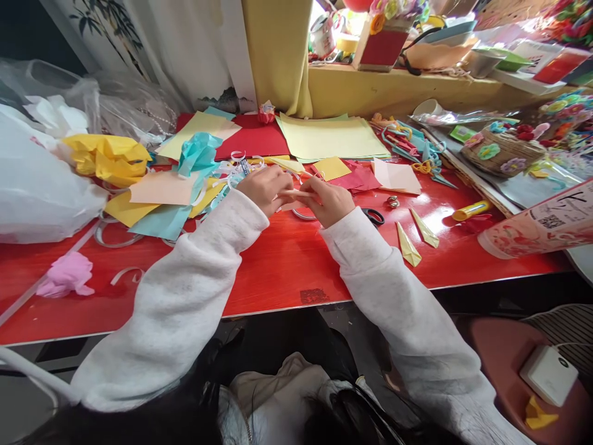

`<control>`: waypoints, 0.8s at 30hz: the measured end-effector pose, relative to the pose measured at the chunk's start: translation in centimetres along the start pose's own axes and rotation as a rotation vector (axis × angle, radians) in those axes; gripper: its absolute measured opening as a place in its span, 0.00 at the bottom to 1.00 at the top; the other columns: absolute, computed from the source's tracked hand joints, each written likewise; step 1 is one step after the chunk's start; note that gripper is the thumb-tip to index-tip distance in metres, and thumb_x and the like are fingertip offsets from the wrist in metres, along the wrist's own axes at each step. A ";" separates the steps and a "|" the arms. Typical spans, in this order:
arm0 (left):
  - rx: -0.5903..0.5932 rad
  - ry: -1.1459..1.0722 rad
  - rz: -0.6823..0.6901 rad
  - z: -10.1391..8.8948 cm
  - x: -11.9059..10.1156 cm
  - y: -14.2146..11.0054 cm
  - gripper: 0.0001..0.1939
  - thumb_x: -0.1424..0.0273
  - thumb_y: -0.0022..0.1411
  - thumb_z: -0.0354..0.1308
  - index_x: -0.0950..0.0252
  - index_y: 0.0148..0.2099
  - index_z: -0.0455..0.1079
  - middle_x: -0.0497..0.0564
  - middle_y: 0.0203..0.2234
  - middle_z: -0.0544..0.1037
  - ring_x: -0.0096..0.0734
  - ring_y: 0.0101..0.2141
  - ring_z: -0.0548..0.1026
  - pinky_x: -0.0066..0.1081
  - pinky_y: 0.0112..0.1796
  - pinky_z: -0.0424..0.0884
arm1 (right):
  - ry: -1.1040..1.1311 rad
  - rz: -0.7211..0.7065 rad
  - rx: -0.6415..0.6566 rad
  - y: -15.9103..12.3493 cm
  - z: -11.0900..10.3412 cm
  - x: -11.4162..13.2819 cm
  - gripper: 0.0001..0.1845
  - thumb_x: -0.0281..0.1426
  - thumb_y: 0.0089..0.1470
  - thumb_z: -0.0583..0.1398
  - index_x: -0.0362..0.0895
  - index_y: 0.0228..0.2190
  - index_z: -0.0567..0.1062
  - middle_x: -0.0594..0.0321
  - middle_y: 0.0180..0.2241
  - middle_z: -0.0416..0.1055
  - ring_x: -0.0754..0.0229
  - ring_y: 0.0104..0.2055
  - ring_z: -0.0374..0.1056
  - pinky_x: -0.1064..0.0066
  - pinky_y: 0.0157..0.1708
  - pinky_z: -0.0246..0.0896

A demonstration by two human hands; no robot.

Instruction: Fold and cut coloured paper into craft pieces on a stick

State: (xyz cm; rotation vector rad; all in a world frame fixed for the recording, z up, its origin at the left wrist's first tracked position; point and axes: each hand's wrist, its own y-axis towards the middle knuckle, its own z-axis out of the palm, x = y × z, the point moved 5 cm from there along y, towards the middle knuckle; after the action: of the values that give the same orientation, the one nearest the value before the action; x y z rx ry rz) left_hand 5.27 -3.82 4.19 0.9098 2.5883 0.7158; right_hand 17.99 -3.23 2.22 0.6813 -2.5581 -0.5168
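Over the middle of the red table, my left hand (265,187) and my right hand (330,199) come close together. Both sets of fingers are closed on a small pale pink piece of paper (296,196) stretched between them; its exact folds are largely hidden by my fingers. Just past my hands lie a yellow paper square (332,168) and red paper sheets (356,177). Black-handled scissors (373,216) rest partly hidden beside my right wrist. Farther right are two folded pale yellow paper points (408,245).
Pale yellow sheets (331,137) lie at the back. Coloured paper scraps (167,219), a crumpled pink paper (67,274) and a white plastic bag (41,179) fill the left. A pink cup (537,225) leans in from the right, near a woven basket (503,151).
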 end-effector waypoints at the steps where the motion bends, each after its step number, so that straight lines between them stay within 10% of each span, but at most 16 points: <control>1: -0.027 0.093 0.072 -0.1 -0.4 0.0 0.12 0.62 0.55 0.48 0.65 0.33 0.67 0.51 0.28 0.70 0.28 0.28 0.67 0.28 0.28 0.60 | -0.002 -0.020 0.009 0.0 0.0 0.0 0.18 0.44 0.49 0.49 0.43 0.27 0.66 0.63 0.25 0.65 0.65 0.24 0.59 0.74 0.23 0.48; 5: -0.024 0.256 0.165 0.0 -1.4 -0.1 0.18 0.60 0.59 0.39 0.65 0.36 0.67 0.52 0.26 0.71 0.28 0.25 0.66 0.29 0.28 0.58 | 0.042 -0.058 -0.041 0.3 -0.6 -0.3 0.15 0.42 0.48 0.52 0.43 0.29 0.67 0.62 0.28 0.64 0.65 0.28 0.60 0.72 0.28 0.53; 18: 0.035 -0.132 -0.148 1.6 0.1 -0.4 0.11 0.65 0.55 0.48 0.64 0.40 0.61 0.48 0.30 0.69 0.23 0.27 0.67 0.23 0.24 0.59 | 0.106 -0.121 -0.178 0.6 -1.6 -1.0 0.13 0.39 0.48 0.53 0.42 0.30 0.69 0.59 0.30 0.59 0.61 0.33 0.59 0.65 0.36 0.56; 24: -0.005 -0.151 -0.286 1.5 0.7 -0.3 0.13 0.61 0.56 0.45 0.65 0.27 0.62 0.47 0.22 0.68 0.23 0.23 0.65 0.23 0.23 0.58 | 0.288 0.056 -0.240 0.7 -1.3 -2.8 0.38 0.41 0.38 0.60 0.44 0.49 0.50 0.54 0.44 0.55 0.56 0.42 0.57 0.63 0.39 0.57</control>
State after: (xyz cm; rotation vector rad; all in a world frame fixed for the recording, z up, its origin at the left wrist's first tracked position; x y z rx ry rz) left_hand 5.24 -2.97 2.70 0.5512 2.5085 0.5507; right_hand 20.56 -1.49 2.68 0.5528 -2.1966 -0.6438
